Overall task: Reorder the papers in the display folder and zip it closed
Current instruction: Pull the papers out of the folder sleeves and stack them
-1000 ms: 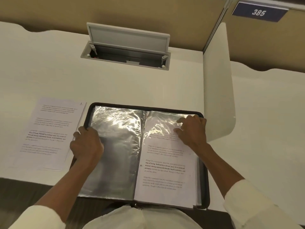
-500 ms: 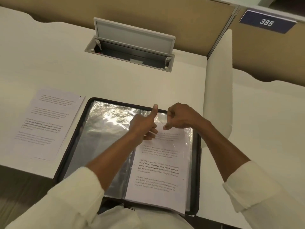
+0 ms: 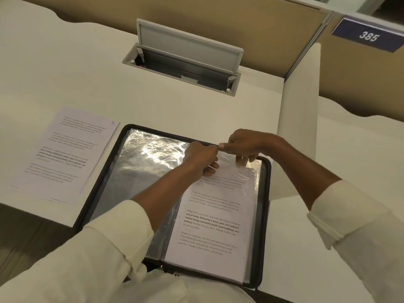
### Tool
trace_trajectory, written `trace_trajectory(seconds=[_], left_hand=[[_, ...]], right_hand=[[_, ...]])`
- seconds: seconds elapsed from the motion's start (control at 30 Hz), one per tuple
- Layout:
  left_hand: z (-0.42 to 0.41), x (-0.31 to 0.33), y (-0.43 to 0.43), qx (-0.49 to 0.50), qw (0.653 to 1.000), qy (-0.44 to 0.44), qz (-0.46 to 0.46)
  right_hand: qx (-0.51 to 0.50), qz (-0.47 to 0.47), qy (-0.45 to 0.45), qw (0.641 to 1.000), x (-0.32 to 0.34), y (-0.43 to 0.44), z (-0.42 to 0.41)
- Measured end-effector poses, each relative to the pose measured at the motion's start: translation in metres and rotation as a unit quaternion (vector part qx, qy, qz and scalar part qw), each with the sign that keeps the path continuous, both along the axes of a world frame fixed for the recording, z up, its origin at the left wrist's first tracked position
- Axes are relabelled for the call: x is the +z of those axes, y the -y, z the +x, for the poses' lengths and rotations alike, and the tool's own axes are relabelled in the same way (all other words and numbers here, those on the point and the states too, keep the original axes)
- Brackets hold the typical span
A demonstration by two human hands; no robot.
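A black zip-edged display folder (image 3: 99, 178) lies open on the white desk, its clear sleeves shining. The left sleeve (image 3: 144, 162) looks empty. A printed paper (image 3: 214, 221) sits in the right sleeve. Both hands meet at the top edge of that right sleeve: my left hand (image 3: 202, 158) pinches the clear plastic at its mouth, and my right hand (image 3: 244, 147) pinches the same plastic edge (image 3: 229, 160) just beside it, lifting it slightly. A second printed paper (image 3: 65, 154), marked 1 at its top corner, lies loose on the desk left of the folder.
A grey cable hatch (image 3: 185, 62) stands with its lid up behind the folder. A white divider panel (image 3: 299, 119) rises just right of the folder. A tan partition with a blue 385 plate (image 3: 369, 36) closes the back. The desk's front edge runs under the folder.
My left hand left the folder's left side and crossed to the top of the right sleeve. Both hands now pinch the sleeve's plastic edge, where before the right hand only rested on it.
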State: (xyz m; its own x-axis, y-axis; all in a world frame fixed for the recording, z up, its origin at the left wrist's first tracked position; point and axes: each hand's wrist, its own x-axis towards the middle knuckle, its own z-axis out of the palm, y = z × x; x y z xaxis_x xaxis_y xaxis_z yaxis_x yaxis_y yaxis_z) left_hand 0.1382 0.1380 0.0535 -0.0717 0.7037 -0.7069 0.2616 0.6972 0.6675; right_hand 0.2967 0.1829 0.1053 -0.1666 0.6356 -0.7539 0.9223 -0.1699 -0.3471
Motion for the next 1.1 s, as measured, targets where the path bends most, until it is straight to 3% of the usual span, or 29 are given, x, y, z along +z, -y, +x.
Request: trace_trajectory(seconds=[0.13,0.23,0.37,0.43,0.6,0.67,0.8,0.93,1.1], left_hand=[[0.005,-0.007,0.008,0.005,1.0,0.0,0.017],[0.007,-0.018,0.018,-0.007,0.999,-0.016,0.037],[-0.001,-0.039,0.037,-0.1,0.98,-0.141,0.097],[-0.006,-0.043,0.048,-0.148,0.961,-0.201,0.118],[-0.014,-0.046,0.064,-0.209,0.933,-0.239,0.17],[-0.015,-0.05,0.066,-0.217,0.932,-0.231,0.174],[-0.013,-0.06,0.06,-0.177,0.955,-0.185,0.152],[-0.009,-0.044,0.046,-0.052,0.994,-0.044,0.09],[-0.007,-0.027,0.022,0.041,0.998,0.048,-0.005]], right_hand=[[-0.028,-0.004,0.018,0.999,-0.002,-0.019,0.004],[-0.006,-0.062,0.048,0.997,-0.007,-0.025,0.006],[0.035,-0.099,0.08,0.991,-0.026,-0.025,0.011],[0.042,-0.084,0.082,0.992,-0.039,-0.023,0.016],[0.007,-0.015,0.021,1.0,-0.061,-0.022,0.021],[-0.025,-0.003,-0.026,0.999,-0.062,-0.025,0.023],[0.029,0.001,-0.068,0.997,-0.059,-0.03,0.026],[0.054,-0.037,-0.087,0.994,-0.056,-0.033,0.024],[0.005,-0.06,-0.134,0.989,-0.059,-0.033,0.023]])
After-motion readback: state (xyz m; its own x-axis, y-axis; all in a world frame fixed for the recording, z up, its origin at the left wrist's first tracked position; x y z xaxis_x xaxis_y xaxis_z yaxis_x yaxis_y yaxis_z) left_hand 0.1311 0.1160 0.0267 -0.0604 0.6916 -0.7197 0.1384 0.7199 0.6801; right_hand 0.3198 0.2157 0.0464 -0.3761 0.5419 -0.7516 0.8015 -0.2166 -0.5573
